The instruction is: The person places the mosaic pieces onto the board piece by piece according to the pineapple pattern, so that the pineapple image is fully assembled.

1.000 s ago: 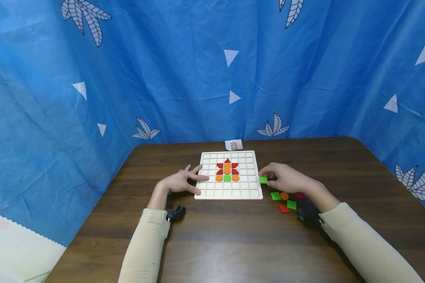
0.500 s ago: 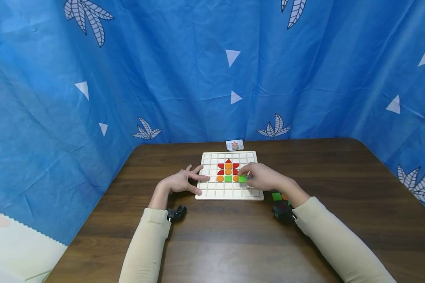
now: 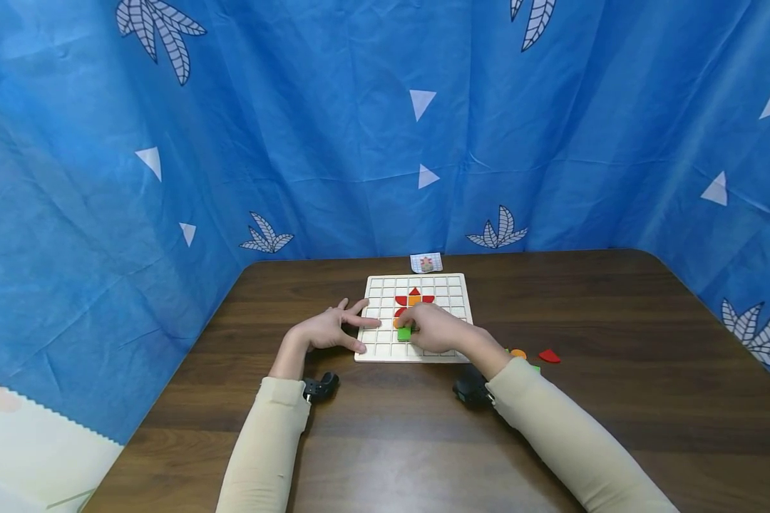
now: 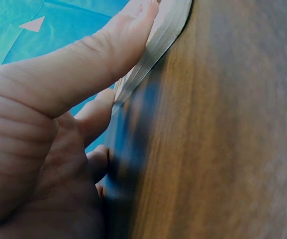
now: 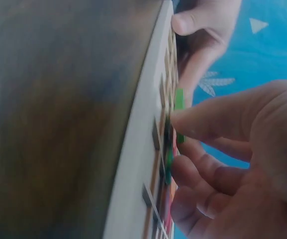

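Note:
My right hand (image 3: 438, 329) pinches a green square tile (image 3: 403, 334) over the lower middle of a white grid board (image 3: 380, 350). In the right wrist view that tile (image 5: 179, 98) stands between thumb and fingers, close to the board's surface; whether it touches is unclear. Spread across the board's left edge, my left hand (image 3: 336, 329) rests its fingertips and thumb there. On the board, a red triangle (image 3: 414, 291), an orange tile (image 3: 414, 301) and red curved pieces (image 3: 401, 301) form a figure. Its lower right part is hidden behind my right hand.
A small printed card (image 3: 426, 263) with a similar figure lies behind the board. Right of the board are loose tiles: a red one (image 3: 549, 355), an orange round one (image 3: 518, 353) and green ones partly covered by my sleeve. A blue curtain (image 3: 359, 142) hangs behind the table.
My right hand has carried the green tile leftward, from beside the board's right edge to over its lower middle. The left hand has kept its place on the left edge.

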`<state>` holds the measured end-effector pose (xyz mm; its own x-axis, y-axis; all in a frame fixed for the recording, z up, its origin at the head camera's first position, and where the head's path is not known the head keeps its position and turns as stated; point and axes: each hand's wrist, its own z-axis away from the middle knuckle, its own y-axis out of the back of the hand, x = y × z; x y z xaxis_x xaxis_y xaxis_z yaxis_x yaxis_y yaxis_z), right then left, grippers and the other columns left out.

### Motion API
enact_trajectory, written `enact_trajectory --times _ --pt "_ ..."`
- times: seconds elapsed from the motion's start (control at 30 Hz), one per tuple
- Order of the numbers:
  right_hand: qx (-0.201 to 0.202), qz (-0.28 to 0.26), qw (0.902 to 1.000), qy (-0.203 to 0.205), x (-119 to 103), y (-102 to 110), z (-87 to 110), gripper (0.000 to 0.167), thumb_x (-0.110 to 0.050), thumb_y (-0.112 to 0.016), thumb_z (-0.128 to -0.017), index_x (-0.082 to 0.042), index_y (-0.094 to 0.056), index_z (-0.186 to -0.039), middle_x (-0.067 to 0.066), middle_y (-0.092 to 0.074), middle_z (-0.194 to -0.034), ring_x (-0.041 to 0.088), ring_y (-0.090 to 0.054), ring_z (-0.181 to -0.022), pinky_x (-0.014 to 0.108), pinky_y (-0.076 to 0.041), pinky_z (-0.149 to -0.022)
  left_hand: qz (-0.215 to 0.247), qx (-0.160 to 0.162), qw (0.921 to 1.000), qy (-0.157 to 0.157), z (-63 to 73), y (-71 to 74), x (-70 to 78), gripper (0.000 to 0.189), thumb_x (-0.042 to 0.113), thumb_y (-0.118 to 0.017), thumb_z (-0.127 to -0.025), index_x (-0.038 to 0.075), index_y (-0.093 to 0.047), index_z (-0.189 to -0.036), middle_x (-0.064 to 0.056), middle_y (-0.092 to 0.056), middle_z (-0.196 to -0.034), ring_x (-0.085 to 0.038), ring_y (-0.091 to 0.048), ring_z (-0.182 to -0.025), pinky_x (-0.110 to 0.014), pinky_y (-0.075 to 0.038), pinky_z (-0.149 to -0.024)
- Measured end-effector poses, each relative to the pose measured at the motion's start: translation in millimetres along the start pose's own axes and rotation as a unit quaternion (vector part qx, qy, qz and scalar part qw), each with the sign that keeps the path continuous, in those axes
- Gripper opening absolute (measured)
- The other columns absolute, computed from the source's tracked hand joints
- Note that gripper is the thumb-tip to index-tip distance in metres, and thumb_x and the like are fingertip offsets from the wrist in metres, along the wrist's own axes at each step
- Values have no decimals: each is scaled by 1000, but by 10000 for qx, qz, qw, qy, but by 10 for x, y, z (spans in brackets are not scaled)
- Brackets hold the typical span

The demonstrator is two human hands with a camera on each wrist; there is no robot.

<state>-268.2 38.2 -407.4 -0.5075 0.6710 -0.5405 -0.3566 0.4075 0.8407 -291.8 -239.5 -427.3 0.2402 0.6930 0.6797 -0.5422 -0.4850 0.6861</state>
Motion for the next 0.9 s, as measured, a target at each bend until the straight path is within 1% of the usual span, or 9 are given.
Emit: enact_trajectory --times 0.1,0.2,0.33,0.43,0.63,0.9 --pt "143 63 9999 -61 -21 -47 -34 36 5 -63 -89 -5 -74 -121 6 -75 -117 20 -66 -104 43 -55 -101 -15 1 10000 5 -3 3 2 60 33 -84 -85 35 -63 -142 3 -14 -175 -38 14 -160 -74 -3 -121" --pt "223 87 9996 -139 -39 -75 -50 34 5 -64 -88 -5 -75 -118 5 -76 -114 20 -66 -104 42 -55 -100 -21 5 10000 24 -6 5 2 60 33 -84 -85 36 -63 -141 6 -14 -174 -36 15 -161 -73 -3 -122" --pt "190 26 9996 -184 -73 -90 -52 30 5 -65 -89 -6 -77 -114 4 -76 -111 20 -64 -103 42 -54 -100 -25 -2 10000 35 -3 6 -2 60 33 -84 -85 37 -63 -141 6 -14 -174 -35 15 -160 -73 -3 -122" --pt "180 38 9997 -184 -94 -97 -41 28 4 -66 -89 -8 -78 -111 4 -76 -111 20 -63 -104 43 -53 -101 -38 -11 10000 23 -1 5 -4 60 34 -85 -85 37 -63 -141 5 -14 -175 -37 14 -160 -74 -4 -122" --pt "335 172 9993 3 -103 -121 -28 21 1 -71 -90 -9 -80 -106 4 -75 -111 22 -64 -110 44 -52 -103 -63 2 10000 29 6 8 -3 61 34 -85 -84 37 -63 -141 6 -13 -175 -37 15 -160 -73 -5 -122" --pt "439 183 9987 194 -58 -130 4 21 0 -68 -92 -10 -81 -106 5 -75 -111 22 -66 -111 43 -53 -102 -127 -31 9999 -12 9 3 9 62 35 -84 -85 36 -62 -143 4 -13 -175 -39 14 -160 -74 -7 -121"
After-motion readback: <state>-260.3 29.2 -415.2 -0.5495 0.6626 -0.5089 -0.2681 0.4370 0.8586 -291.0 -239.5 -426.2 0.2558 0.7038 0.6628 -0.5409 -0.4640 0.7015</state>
